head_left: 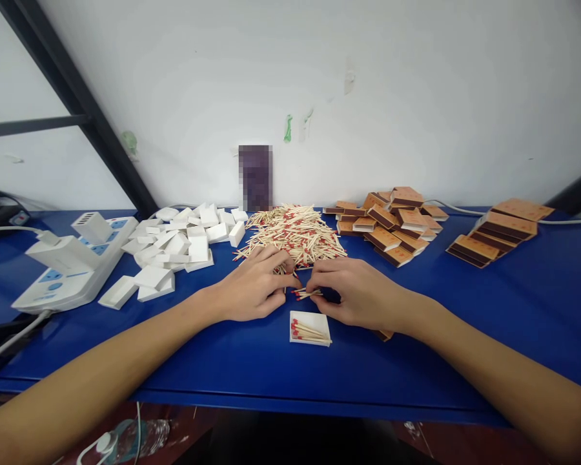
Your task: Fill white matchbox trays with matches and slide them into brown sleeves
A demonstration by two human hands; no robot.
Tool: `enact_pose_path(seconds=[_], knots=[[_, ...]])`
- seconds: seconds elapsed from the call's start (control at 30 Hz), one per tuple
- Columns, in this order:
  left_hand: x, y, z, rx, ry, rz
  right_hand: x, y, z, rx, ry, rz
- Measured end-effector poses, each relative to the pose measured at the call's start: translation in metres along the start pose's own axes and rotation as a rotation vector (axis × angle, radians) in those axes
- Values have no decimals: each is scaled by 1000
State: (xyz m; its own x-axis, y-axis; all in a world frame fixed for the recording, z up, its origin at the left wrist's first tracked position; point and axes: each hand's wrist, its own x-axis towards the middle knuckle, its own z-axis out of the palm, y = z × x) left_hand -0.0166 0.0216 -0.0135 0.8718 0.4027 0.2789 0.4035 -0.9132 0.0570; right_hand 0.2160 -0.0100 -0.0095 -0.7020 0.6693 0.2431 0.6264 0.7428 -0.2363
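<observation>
My right hand [356, 290] pinches a small bunch of red-headed matches [304, 294] just above the blue tabletop. Close beside it is my left hand [259, 284], with bent fingers spread apart and the index fingertip near the heads of that bunch. Both hands are at the front edge of a large heap of loose matches [300, 236]. Below them, nearer the table edge, a white matchbox tray [310, 316] lies with several matches in it. Part of an orange matchbox sleeve [385, 335] shows from under my right wrist.
Many white matchbox trays [198, 248] are piled on the left, beside a white power strip [80, 284] with chargers. Orange matchbox sleeves [387, 239] lie to the right, with another stack of sleeves [498, 229] farther over. A pixelated dark object [256, 177] stands against the wall.
</observation>
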Motion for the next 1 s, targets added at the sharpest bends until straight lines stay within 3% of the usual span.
enact_pose_path(seconds=[0.77,1.0], knots=[[0,0,-1,15,-17,29,0,-1,-4,120,-43,20],[1,1,0,10,22,-6,0,3,-1,-17,52,59]])
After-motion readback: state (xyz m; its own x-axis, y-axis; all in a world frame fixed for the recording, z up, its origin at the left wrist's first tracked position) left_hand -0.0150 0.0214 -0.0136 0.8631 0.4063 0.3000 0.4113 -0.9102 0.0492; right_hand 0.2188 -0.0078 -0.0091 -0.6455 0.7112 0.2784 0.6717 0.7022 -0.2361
